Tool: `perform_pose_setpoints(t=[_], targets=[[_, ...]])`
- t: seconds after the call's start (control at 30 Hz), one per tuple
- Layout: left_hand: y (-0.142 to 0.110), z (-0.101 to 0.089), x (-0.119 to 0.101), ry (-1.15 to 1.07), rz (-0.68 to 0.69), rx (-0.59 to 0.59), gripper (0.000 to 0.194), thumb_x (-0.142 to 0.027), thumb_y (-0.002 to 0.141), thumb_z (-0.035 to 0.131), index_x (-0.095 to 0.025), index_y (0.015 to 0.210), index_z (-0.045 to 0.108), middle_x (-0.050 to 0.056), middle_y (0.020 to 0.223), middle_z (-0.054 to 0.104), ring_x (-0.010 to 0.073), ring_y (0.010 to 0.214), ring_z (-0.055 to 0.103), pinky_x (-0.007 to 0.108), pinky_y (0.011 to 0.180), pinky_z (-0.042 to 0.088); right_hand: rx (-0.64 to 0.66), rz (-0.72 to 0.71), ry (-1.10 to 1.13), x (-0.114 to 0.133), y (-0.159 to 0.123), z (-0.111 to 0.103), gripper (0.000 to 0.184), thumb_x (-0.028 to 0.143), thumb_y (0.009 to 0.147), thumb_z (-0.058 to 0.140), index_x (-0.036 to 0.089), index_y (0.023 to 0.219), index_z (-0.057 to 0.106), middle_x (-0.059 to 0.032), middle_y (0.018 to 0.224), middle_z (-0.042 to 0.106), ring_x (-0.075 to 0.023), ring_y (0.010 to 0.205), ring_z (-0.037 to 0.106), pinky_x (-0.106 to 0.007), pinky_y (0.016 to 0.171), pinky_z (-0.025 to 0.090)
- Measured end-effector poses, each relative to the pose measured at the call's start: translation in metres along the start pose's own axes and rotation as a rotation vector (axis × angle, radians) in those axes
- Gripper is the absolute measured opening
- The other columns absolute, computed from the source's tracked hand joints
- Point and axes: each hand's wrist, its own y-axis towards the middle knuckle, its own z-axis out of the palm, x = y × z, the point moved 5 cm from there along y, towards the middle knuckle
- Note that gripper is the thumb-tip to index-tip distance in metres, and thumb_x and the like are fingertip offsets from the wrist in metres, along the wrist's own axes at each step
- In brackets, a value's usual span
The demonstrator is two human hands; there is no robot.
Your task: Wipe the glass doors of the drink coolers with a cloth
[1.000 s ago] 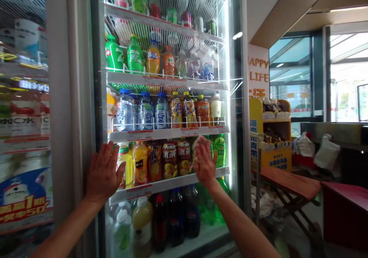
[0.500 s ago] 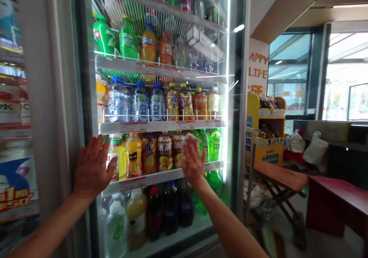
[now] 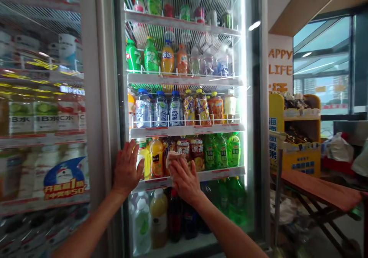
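A tall glass door (image 3: 253, 116) of a lit drinks fridge stands in front of me. My left hand (image 3: 126, 170) lies flat with its fingers spread at the door's left edge, beside the metal frame (image 3: 105, 97). My right hand (image 3: 185, 179) presses a pale, crumpled cloth (image 3: 173, 156) against the glass. The cloth is under the fingers and shows past their tips. Through the glass behind it are an orange juice bottle (image 3: 156, 158) and brown tea bottles (image 3: 197, 152); the hand and cloth cover part of that row.
Shelves of bottles fill the fridge, with green bottles (image 3: 234, 150) at the right. Another fridge (image 3: 43, 135) adjoins on the left. To the right stand a yellow display rack (image 3: 300, 160), a metal post (image 3: 277, 196) and a low folding table (image 3: 322, 189).
My right hand has slid the cloth leftward across the glass, from before the green bottles to the left of the brown ones. My left hand stays at the door's edge. The view has shifted.
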Motion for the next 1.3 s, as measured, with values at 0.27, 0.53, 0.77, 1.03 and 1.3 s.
perform_pose_setpoints(t=[0.27, 0.53, 0.77, 1.03, 1.3], targets=[[-0.035, -0.002, -0.008, -0.085, -0.024, 0.024, 0.063, -0.021, 0.088, 0.043, -0.023, 0.144, 0.014, 0.009, 0.151, 0.02, 0.024, 0.139, 0.018, 0.044, 0.113, 0.018, -0.31, 0.48, -0.187, -0.075, -0.001, -0.02, 0.055, 0.023, 0.086, 0.038, 0.019, 0.141, 0.031, -0.0123, 0.14, 0.042, -0.027, 0.136, 0.027, -0.055, 0.107, 0.018], [-0.047, -0.007, -0.008, -0.226, -0.001, 0.018, 0.06, -0.02, 0.088, 0.038, -0.023, 0.144, 0.016, 0.006, 0.151, 0.019, 0.0249, 0.139, 0.019, 0.046, 0.113, 0.019, -0.119, 0.037, 0.026, 0.076, 0.011, 0.032, 0.039, 0.03, 0.084, 0.046, 0.024, 0.122, 0.055, -0.0012, 0.135, 0.05, -0.0209, 0.138, 0.019, -0.05, 0.114, 0.0], [-0.066, -0.001, -0.015, -0.132, 0.005, 0.072, 0.066, -0.021, 0.086, 0.043, -0.024, 0.144, 0.013, 0.006, 0.153, 0.013, 0.0269, 0.14, 0.015, 0.047, 0.113, 0.017, -0.277, 0.553, -0.251, -0.099, -0.072, -0.027, 0.056, 0.027, 0.087, 0.036, 0.019, 0.142, 0.028, -0.0146, 0.14, 0.041, -0.0278, 0.133, 0.032, -0.059, 0.107, 0.016], [-0.067, 0.001, -0.014, -0.087, -0.002, 0.056, 0.066, -0.022, 0.086, 0.044, -0.024, 0.144, 0.015, 0.005, 0.152, 0.014, 0.026, 0.139, 0.016, 0.045, 0.113, 0.018, -0.049, 0.158, 0.002, -0.007, -0.048, 0.006, 0.056, 0.029, 0.081, 0.046, 0.023, 0.137, 0.038, -0.0056, 0.135, 0.049, -0.0247, 0.136, 0.027, -0.052, 0.112, 0.011], [-0.069, 0.004, -0.015, -0.061, -0.026, 0.039, 0.066, -0.025, 0.086, 0.044, -0.024, 0.144, 0.014, 0.006, 0.152, 0.014, 0.0266, 0.139, 0.016, 0.046, 0.113, 0.016, -0.288, 0.782, -0.301, -0.165, -0.109, -0.049, 0.054, 0.029, 0.087, 0.03, 0.015, 0.139, 0.033, -0.0183, 0.14, 0.039, -0.0303, 0.132, 0.034, -0.061, 0.102, 0.023]])
